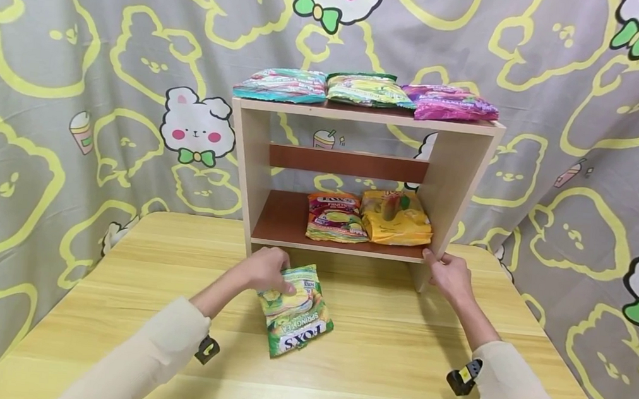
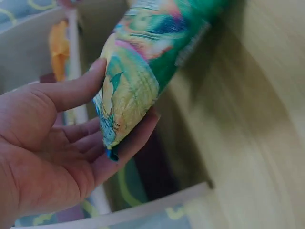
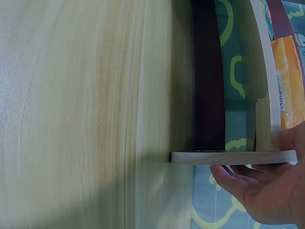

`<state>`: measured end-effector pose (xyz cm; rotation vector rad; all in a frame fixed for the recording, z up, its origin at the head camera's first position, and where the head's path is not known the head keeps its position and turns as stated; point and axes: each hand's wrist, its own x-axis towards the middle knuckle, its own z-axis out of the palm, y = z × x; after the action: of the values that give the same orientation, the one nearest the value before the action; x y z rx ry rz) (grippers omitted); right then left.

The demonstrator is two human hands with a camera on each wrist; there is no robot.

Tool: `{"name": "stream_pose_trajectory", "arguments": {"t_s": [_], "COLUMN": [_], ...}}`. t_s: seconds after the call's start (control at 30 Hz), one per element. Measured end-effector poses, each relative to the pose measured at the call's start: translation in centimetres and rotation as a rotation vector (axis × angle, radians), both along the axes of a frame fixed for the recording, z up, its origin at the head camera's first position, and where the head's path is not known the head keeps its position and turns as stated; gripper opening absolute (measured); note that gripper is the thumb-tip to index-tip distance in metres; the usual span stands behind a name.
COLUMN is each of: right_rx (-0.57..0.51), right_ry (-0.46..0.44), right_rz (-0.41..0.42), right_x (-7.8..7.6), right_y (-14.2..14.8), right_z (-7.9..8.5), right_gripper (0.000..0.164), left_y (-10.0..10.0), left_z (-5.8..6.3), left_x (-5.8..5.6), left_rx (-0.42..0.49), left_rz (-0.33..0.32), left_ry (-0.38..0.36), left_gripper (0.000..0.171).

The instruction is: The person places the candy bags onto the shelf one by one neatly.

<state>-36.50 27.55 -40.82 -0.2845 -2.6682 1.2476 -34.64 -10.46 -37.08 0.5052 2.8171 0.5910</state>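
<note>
My left hand (image 1: 268,270) pinches a green and yellow candy bag (image 1: 298,318) marked FOX'S Spring Tea, in front of the shelf's lower left. In the left wrist view the thumb lies on one face of the bag (image 2: 138,71) and fingers are behind it. My right hand (image 1: 450,275) grips the right side panel of a small wooden shelf (image 1: 338,248) at the height of its lower board. Seen from the right wrist, the thumb is on the inner side of the panel (image 3: 233,157) and the fingers are on the outer side.
On the lower board lie a red and orange FOX'S bag (image 1: 336,219) and a yellow bag (image 1: 396,219). Three bags line the top: a teal one (image 1: 281,86), a green one (image 1: 367,91) and a purple one (image 1: 451,103). A patterned curtain (image 1: 107,79) hangs behind the wooden table (image 1: 373,369).
</note>
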Motion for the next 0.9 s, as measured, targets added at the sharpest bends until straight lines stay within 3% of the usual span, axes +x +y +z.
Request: {"name": "stream_pose_trajectory", "arguments": {"t_s": [0.13,0.33,0.5,0.67,0.9], "right_rx": [0.004,-0.007,-0.011,0.0,-0.001], "right_ry": [-0.006,-0.005,0.002,0.004,0.014], "right_rz": [-0.004,0.001,0.001,-0.005,0.002], "right_x": [0.0,0.1,0.1,0.1,0.1], "right_y": [0.0,-0.1,0.0,0.1,0.0], "right_z": [-0.1,0.0,0.0,-0.1,-0.1], "right_gripper": [0.063,0.064,0.063,0.064,0.063], "left_y": [-0.7,-1.8,-1.9,-1.8,-1.6], "left_z": [-1.9,-3.9,-4.3,-4.9,-5.1], "left_x": [0.0,-0.2,-0.1,-0.2,-0.1], "left_rx": [-0.018,-0.027,-0.019,-0.055,-0.086], "left_rz": [0.06,0.096,0.089,0.08,0.094], "left_ry": [0.036,0.033,0.045,0.064,0.075], "left_gripper": [0.029,0.043,0.04,0.053,0.047]}}
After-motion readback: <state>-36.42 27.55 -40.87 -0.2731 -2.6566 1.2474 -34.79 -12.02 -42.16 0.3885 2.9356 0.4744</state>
